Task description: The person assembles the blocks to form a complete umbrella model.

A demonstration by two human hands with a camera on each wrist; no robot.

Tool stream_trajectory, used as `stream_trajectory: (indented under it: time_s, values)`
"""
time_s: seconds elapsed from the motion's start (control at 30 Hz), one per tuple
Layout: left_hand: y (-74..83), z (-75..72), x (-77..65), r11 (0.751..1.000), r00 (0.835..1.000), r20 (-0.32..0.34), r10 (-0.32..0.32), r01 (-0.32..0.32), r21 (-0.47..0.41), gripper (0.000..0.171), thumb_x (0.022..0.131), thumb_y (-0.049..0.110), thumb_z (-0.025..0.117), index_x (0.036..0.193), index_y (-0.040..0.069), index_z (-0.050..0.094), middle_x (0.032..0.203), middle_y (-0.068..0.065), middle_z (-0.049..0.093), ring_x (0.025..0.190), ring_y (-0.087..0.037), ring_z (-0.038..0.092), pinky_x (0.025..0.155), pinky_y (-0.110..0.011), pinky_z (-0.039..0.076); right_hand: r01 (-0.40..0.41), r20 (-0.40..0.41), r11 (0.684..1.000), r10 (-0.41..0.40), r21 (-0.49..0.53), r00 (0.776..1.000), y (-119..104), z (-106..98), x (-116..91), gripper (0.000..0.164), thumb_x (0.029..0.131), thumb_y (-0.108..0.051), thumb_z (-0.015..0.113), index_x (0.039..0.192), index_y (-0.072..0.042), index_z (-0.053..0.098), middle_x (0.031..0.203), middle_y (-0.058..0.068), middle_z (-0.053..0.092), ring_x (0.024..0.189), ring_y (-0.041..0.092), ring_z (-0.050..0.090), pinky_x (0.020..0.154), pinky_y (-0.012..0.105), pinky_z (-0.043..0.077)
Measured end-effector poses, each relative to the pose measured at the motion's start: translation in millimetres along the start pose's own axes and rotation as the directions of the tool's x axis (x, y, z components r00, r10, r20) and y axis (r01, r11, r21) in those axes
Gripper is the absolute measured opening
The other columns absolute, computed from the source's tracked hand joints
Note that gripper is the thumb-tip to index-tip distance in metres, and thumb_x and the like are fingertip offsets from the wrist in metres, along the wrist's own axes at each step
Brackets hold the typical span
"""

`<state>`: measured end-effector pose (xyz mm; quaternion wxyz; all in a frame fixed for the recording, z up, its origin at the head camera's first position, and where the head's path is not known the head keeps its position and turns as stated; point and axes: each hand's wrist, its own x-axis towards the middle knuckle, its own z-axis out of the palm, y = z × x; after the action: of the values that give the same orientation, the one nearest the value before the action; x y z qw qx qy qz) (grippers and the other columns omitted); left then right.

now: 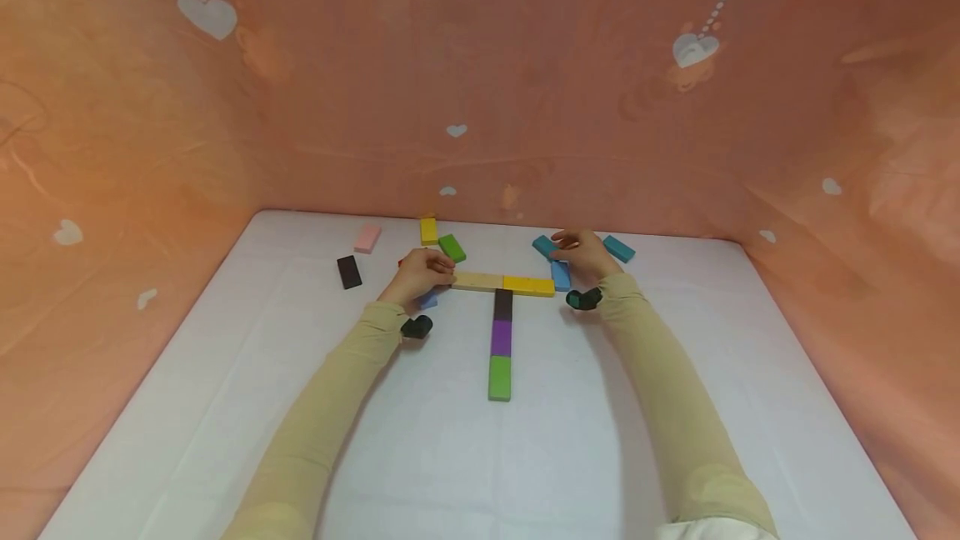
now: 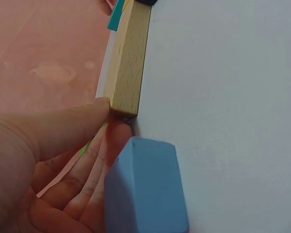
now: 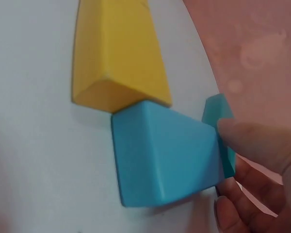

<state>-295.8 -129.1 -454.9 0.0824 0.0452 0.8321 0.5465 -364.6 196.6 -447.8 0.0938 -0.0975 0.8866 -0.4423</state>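
My left hand (image 1: 420, 273) is at the left end of a bare wooden block (image 1: 477, 281), thumb and a fingertip gripping its end corner. A light blue block (image 2: 153, 189) sits close to that hand in the left wrist view. The wooden block meets a yellow block (image 1: 528, 286) end to end. Below their joint run a black block (image 1: 503, 305), a purple block (image 1: 501, 338) and a green block (image 1: 499, 378). My right hand (image 1: 585, 255) pinches a teal block (image 3: 226, 150) behind a blue block (image 3: 169, 155), whose corner meets the yellow one.
At the back left lie a pink block (image 1: 367, 238), a black block (image 1: 348, 272), a yellow block (image 1: 428, 232) and a bright green block (image 1: 452, 247). Another teal block (image 1: 619, 249) lies right of my right hand. Patterned cloth (image 1: 480, 107) rises behind the white table (image 1: 585, 440).
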Motion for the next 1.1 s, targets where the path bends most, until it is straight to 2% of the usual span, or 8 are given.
stream_trajectory:
  time_s: [0.27,0.43,0.57,0.73,0.9,1.0,1.1]
  values:
    - [-1.6,-0.5,0.2,1.000,1.000,0.000,-0.008,0.008,-0.003,0.025,0.084,0.001,0.071,0.107,-0.005,0.065,0.096,-0.013,0.065,0.085,-0.019,0.059,0.073,-0.023,0.051,-0.003,0.000,1.000,0.003,-0.003,1.000,2,0,1,0.035,0.088,-0.014,0.070,0.119,0.000,0.063,0.112,0.019,0.059,0.104,0.032,0.052,0.091,0.041,0.046]
    - [-2.2,-0.4,1.0,1.000,1.000,-0.005,-0.012,0.012,-0.005,0.025,0.084,0.001,0.072,0.107,-0.004,0.065,0.096,-0.014,0.065,0.085,-0.020,0.060,0.073,-0.023,0.051,-0.032,0.002,0.999,0.032,-0.002,0.999,1,-1,1,0.037,0.088,-0.015,0.070,0.122,-0.002,0.062,0.115,0.018,0.058,0.106,0.033,0.052,0.092,0.042,0.046]
    - [-2.4,-0.9,1.9,1.000,1.000,-0.006,-0.006,0.006,0.006,0.024,0.084,0.001,0.072,0.107,-0.004,0.065,0.096,-0.014,0.066,0.085,-0.020,0.060,0.072,-0.023,0.051,-0.068,0.010,0.998,0.068,-0.004,0.998,1,-2,2,0.036,0.090,-0.015,0.067,0.124,-0.004,0.061,0.119,0.017,0.056,0.109,0.033,0.050,0.094,0.042,0.045]
    - [-2.2,-0.7,2.3,0.999,1.000,-0.004,-0.023,0.023,-0.025,0.024,0.084,0.000,0.071,0.106,-0.004,0.065,0.095,-0.013,0.065,0.084,-0.020,0.058,0.072,-0.022,0.051,-0.092,0.016,0.995,0.091,0.029,0.996,1,-2,2,0.031,0.093,-0.016,0.063,0.122,-0.004,0.061,0.121,0.018,0.055,0.111,0.033,0.049,0.096,0.045,0.043]
    - [-2.3,-0.4,2.2,0.999,0.999,-0.005,-0.032,0.032,-0.030,0.024,0.084,0.000,0.071,0.107,-0.003,0.065,0.095,-0.013,0.064,0.084,-0.020,0.058,0.073,-0.022,0.051,-0.120,0.002,0.992,0.120,0.050,0.993,-2,-6,-4,0.037,0.096,-0.023,0.058,0.129,-0.006,0.054,0.125,0.017,0.051,0.113,0.033,0.047,0.099,0.047,0.040]
    - [-2.4,0.1,2.2,0.999,1.000,-0.004,-0.030,0.030,-0.021,0.024,0.084,0.001,0.072,0.106,-0.003,0.065,0.095,-0.013,0.065,0.085,-0.020,0.058,0.073,-0.022,0.051,-0.074,-0.037,0.997,0.075,0.036,0.997,-6,-13,-8,0.043,0.097,-0.020,0.057,0.134,-0.002,0.048,0.124,0.020,0.051,0.113,0.036,0.048,0.098,0.048,0.041]
    - [-2.0,0.4,1.6,1.000,1.000,-0.004,-0.026,0.026,-0.017,0.023,0.084,0.001,0.071,0.106,-0.003,0.065,0.095,-0.013,0.065,0.085,-0.020,0.058,0.073,-0.022,0.051,0.007,-0.091,1.000,-0.007,-0.002,0.996,-6,-24,-10,0.048,0.095,-0.015,0.058,0.137,0.003,0.043,0.122,0.025,0.052,0.113,0.039,0.049,0.098,0.049,0.041]
